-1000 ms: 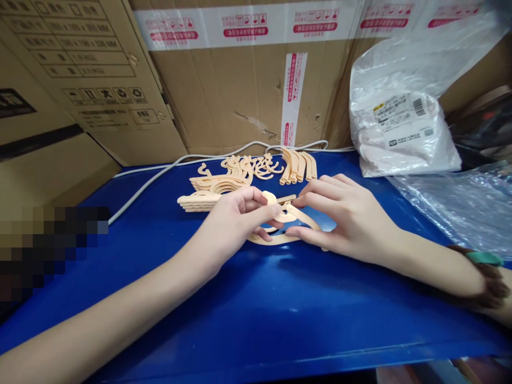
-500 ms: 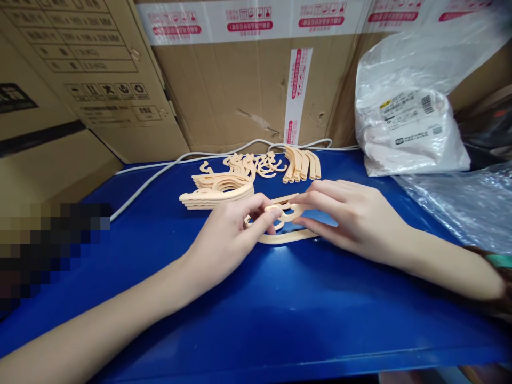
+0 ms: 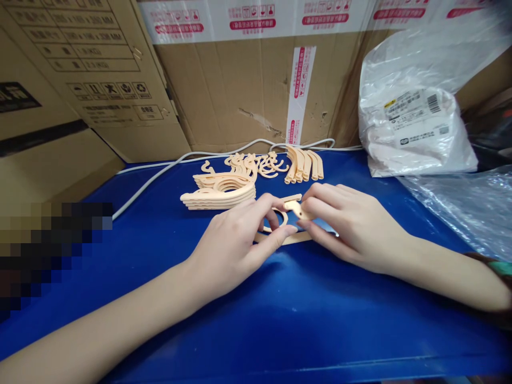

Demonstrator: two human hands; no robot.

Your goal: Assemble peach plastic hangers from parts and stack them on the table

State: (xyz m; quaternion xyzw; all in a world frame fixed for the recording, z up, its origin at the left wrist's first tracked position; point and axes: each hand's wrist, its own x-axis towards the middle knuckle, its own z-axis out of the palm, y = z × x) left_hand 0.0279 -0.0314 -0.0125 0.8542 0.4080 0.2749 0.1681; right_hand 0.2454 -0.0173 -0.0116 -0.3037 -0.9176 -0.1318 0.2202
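My right hand (image 3: 348, 224) pinches a small cream plastic hanger hook (image 3: 296, 209), its end with a small hole showing. My left hand (image 3: 248, 229) is at the hook's other side. Its index fingertip is at the hook's left end, while its thumb stands apart below. Under both hands a cream plastic hanger body (image 3: 298, 238) lies on the blue table, its round ring partly hidden by my left fingers. Behind my left hand is a stack of similar hanger bodies (image 3: 216, 200).
Loose hooks (image 3: 270, 165) and curved hanger arms (image 3: 306, 164) lie at the back of the blue table (image 3: 280, 314). A white cable (image 3: 148, 186) runs behind them. Cardboard boxes (image 3: 232, 85) stand at the back and left. A white plastic bag (image 3: 416, 117) sits at the right.
The hook has turned and moved slightly right, and now sits in my right fingers. My left thumb has come off it, and the left fingers have spread. The view has shifted slightly.
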